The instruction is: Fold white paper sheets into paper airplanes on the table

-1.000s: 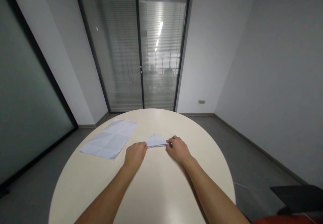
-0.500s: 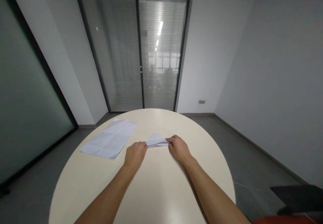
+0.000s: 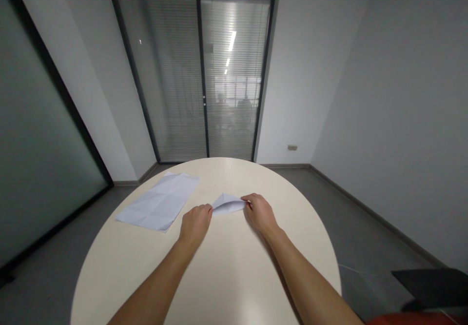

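A small folded sheet of white paper [image 3: 227, 207] is stretched between my two hands, close to the middle of the round table. It has a peaked back and a gap along its front fold. My left hand [image 3: 195, 223] pinches its left corner, fingers curled. At the right corner, my right hand [image 3: 260, 213] grips the paper between thumb and fingers. Some of the fingertips are hidden behind the hands.
Creased white sheets [image 3: 159, 202] lie flat on the table's left side. The round cream table [image 3: 223, 276] has a curved edge all around. A dark flat object [image 3: 431, 286] stands beyond it at the lower right, and a glass door with blinds [image 3: 204, 76] is behind.
The front fold of the paper has opened into a wider gap. Both hands keep hold of its corners and have shifted only slightly.
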A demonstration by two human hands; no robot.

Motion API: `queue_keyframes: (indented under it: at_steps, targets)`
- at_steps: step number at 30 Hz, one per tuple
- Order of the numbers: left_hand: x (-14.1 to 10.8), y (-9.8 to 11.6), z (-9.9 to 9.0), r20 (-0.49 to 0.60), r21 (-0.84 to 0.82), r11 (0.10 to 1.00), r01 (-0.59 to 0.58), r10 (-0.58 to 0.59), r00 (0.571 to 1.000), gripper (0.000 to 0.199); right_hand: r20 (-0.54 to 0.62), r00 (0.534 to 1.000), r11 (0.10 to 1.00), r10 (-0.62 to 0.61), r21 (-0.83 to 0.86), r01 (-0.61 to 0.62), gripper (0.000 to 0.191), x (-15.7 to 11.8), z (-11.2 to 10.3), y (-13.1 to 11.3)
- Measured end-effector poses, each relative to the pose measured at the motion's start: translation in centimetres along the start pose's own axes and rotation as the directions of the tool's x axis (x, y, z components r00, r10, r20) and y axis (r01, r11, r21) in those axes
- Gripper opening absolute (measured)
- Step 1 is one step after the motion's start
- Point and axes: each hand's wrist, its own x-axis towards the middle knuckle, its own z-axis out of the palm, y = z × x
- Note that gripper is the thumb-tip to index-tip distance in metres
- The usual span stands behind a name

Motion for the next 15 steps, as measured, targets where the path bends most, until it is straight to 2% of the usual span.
queue_keyframes:
  at_steps: [10,15]
  targets:
    - [-0.06,0.41,0.06,-0.013,-0.075,0.995,0.066,-0.067,0.998,0.030,-0.156,0.983,0.992,-0.096,0.069,0.108,0.035,0.46,0.43,0.41]
    - [-0.04,0.46,0.47,-0.021,-0.126,0.991,0.049,-0.052,0.998,0.033,-0.235,0.963,0.979,-0.132,0.125,0.164,0.033,0.53,0.56,0.49]
